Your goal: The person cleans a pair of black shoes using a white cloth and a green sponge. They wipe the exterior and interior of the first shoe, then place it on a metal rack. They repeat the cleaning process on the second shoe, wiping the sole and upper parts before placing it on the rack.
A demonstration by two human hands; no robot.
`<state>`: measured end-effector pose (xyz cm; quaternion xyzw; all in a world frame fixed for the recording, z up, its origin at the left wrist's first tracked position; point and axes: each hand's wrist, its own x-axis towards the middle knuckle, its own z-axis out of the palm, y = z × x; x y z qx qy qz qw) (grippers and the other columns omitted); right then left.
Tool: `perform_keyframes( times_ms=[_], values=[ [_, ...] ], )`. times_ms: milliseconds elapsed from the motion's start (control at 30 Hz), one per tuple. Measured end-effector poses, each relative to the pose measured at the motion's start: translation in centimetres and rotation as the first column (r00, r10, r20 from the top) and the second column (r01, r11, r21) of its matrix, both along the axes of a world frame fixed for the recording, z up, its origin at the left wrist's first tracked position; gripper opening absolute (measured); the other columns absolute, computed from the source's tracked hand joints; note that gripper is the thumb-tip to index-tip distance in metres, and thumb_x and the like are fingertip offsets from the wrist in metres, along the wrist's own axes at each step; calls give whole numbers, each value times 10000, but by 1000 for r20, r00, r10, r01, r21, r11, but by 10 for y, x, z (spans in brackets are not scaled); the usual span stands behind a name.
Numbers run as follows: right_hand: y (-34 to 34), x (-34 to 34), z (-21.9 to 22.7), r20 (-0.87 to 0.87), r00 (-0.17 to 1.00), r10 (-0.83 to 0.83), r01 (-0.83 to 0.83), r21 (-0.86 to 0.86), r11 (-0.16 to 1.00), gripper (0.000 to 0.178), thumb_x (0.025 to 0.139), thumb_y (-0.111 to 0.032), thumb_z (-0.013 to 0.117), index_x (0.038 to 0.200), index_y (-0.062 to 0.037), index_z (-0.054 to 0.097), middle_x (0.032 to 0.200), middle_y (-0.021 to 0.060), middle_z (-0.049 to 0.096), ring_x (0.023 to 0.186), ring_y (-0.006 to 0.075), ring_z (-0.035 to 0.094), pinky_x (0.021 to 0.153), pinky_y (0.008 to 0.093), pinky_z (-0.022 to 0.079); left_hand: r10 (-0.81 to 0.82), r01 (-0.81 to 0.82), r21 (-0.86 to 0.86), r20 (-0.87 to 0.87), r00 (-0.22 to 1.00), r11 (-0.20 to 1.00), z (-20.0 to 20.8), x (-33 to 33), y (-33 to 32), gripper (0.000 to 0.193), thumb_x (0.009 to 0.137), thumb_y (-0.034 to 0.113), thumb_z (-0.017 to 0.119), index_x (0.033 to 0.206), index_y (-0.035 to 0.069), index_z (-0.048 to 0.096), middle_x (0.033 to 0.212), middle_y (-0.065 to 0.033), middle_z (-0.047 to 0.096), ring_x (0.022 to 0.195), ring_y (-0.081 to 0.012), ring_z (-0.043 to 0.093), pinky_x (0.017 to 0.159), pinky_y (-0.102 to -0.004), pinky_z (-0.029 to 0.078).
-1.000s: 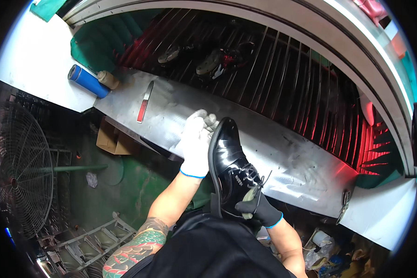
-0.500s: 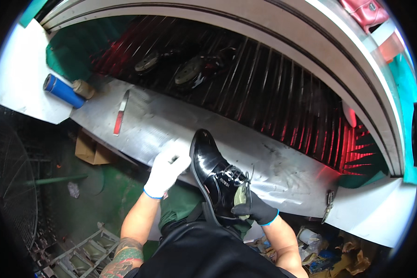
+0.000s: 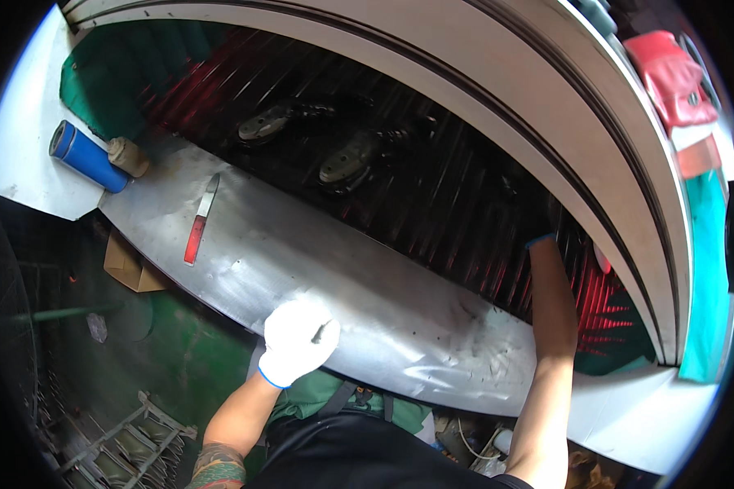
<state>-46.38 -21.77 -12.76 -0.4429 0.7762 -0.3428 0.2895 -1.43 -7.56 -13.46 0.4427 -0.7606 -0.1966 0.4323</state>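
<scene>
My left hand (image 3: 300,341), in a white glove with a blue cuff, is held over the metal ledge (image 3: 245,269) with its fingers curled together. What they close on, if anything, does not show. My right arm reaches far forward over the ledge into the dark opening; the black-gloved right hand (image 3: 541,218) nearly vanishes against the dark there, so its fingers and anything it holds cannot be made out. Farther left in the opening are two dark, glossy shoe-like shapes, each with a grey oval face: one shape (image 3: 265,125) and another (image 3: 347,163). They rest on dark slats (image 3: 440,236).
A red-handled knife (image 3: 196,236) lies on the ledge's left part. Past it lie a blue cylinder (image 3: 86,155) and a small beige bottle (image 3: 128,156). A pale curved hood (image 3: 546,90) arches over the opening. Red light glows on the right slats. A cardboard box (image 3: 130,265) is below left.
The black lace-up shoe no longer shows over my lap. My right hand, which was at its opening, has moved forward into the dark. My left hand stays near the ledge, still curled.
</scene>
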Motion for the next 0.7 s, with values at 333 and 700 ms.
perform_keyframes(
  times_ms=[333,700],
  values=[
    [-171,46,-40,-227,966,120,-109,60,992,799,871,-135,760,1573,-23,395,1416,135,653,1252,278,675,1067,379,545,-66,59,145,50,997,988,6,12,-5,162,732,71,748,709,151,609,628,-35,547,529,-256,557,527,-374,464],
    [-239,87,-25,-392,894,216,-226,21,974,778,882,-145,750,1571,-32,407,1405,121,672,1238,286,688,1062,379,549,-24,28,153,-27,999,988,6,12,-5,209,786,92,737,671,142,570,572,-21,505,543,-236,573,536,-404,469]
  ],
)
